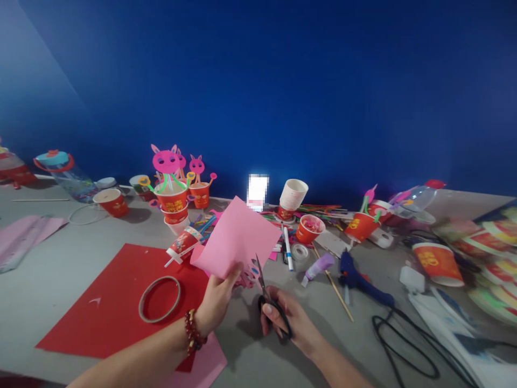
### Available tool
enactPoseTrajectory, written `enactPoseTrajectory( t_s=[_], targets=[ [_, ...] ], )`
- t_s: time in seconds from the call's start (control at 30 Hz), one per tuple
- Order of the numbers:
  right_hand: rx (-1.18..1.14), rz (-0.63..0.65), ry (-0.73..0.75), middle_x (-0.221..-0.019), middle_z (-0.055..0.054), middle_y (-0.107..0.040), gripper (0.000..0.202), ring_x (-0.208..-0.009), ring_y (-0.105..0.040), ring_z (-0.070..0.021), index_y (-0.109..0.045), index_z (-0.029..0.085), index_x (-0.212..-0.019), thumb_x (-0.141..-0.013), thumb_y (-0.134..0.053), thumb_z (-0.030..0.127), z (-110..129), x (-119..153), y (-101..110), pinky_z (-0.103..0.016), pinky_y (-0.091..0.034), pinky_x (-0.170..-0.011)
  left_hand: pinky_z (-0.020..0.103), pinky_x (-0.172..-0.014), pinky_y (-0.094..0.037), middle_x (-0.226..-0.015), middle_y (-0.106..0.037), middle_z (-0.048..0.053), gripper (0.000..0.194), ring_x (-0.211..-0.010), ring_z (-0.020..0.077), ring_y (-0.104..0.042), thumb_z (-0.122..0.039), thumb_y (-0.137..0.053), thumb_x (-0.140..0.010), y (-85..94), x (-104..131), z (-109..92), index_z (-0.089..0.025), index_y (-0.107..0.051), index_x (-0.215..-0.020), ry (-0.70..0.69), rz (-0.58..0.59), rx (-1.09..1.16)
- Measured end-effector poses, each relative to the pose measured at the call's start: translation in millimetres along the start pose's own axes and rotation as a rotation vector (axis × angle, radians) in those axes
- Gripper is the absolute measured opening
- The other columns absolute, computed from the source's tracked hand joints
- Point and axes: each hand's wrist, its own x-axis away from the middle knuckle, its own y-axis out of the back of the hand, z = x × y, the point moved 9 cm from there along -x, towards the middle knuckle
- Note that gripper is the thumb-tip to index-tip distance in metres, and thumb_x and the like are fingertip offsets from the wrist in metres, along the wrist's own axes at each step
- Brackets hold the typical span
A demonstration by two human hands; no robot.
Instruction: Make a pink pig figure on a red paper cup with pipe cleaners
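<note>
My left hand [220, 296] is closed on a sheet of pink paper [238, 231], thumb on its near edge, holding it up off the table. The lower right part of the sheet has cut-out shapes in it. In my right hand [291, 318] is a pair of scissors [264, 291] with black handles, fingers around the loops. The blades are slightly parted and point up and away, close beside the cut edge of the paper. Whether they touch it I cannot tell. Beneath my left forearm lies a large red sheet [97, 302], with a roll of tape [159, 299] on it.
Paper cups with pink animal figures [167, 161] stand behind on the left. A stack of white cups [294, 193], a cup of pink scraps [310, 229], a marker [288, 248] and a purple glue stick [319, 269] lie beyond. To the right are a blue glue gun [363, 283] and its black cable.
</note>
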Motion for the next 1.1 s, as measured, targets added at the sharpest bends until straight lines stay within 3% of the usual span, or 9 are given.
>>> enactPoseTrajectory(
  t_s=[0.43,0.77,1.1],
  targets=[
    [-0.013,-0.011,-0.007,-0.051,0.003,-0.057,0.054,-0.042,-0.046,-0.0095,-0.046,0.021,-0.075,-0.078,-0.057,0.074,2.9,1.0,0.5,-0.022,-0.027,-0.045,0.029,-0.070,-0.056,-0.094,-0.075,0.010,0.036,-0.082,0.0227,-0.069,-0.047,-0.075,-0.076,-1.6,6.1,-0.8,-0.014,-0.071,-0.091,0.032,0.014,-0.073],
    [-0.005,-0.028,-0.013,-0.050,0.003,-0.057,0.056,-0.043,-0.048,-0.0102,-0.046,0.021,-0.074,-0.076,-0.058,0.075,5.4,0.9,0.7,-0.022,-0.029,-0.047,0.028,-0.066,-0.056,-0.087,-0.073,0.006,0.033,-0.075,0.0194,-0.068,-0.047,-0.077,-0.074,-8.1,8.9,-7.3,-0.017,-0.068,-0.084,0.036,0.028,-0.027],
    [-0.028,-0.036,-0.036,-0.050,0.005,-0.055,0.057,-0.044,-0.047,-0.0094,-0.045,0.021,-0.073,-0.072,-0.061,0.076,0.3,0.0,2.5,-0.022,-0.029,-0.047,0.029,-0.070,-0.054,-0.084,-0.073,0.007,0.033,-0.073,0.0188,-0.066,-0.045,-0.078,-0.072,-0.7,5.6,-4.9,-0.015,-0.071,-0.083,0.007,-0.007,-0.045]
  ],
)
